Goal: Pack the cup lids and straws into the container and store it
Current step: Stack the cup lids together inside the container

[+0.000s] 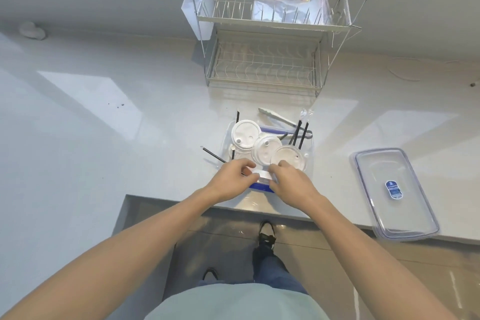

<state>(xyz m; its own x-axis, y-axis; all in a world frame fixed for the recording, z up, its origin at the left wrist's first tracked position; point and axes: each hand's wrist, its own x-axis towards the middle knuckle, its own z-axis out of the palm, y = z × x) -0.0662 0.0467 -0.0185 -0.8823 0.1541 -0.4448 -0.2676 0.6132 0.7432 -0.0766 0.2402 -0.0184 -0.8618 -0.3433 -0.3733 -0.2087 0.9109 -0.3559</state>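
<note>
At the near edge of the surface (109, 122), a clear container (310, 149) sits directly in front of the person. Both hands meet at its near wall: the left hand (233, 180) and the right hand (292, 182) have their fingers curled and pinch a small white piece (262, 175) between them, just above the blue latch (259, 188) of the container.

Inside the container lie three white lids (266, 150), overlapping one another in a diagonal row (the far-left one highest in view, the near-right one next to the right hand). Black straws (301, 134) lean against the far right corner, their ends projecting over the rim. One more straw (213, 156) projects over the left wall, and another stands at the far left corner behind the lids. Metal tongs (276, 118) rest across the far rim.

The container's cover (394, 192) lies flat on the surface, well apart to the right, with a blue label at its centre; one corner overhangs the edge.

A two-tier wire rack (267, 60) stands beyond the container, holding a clear plastic bag (291, 5) on the upper tier.
</note>
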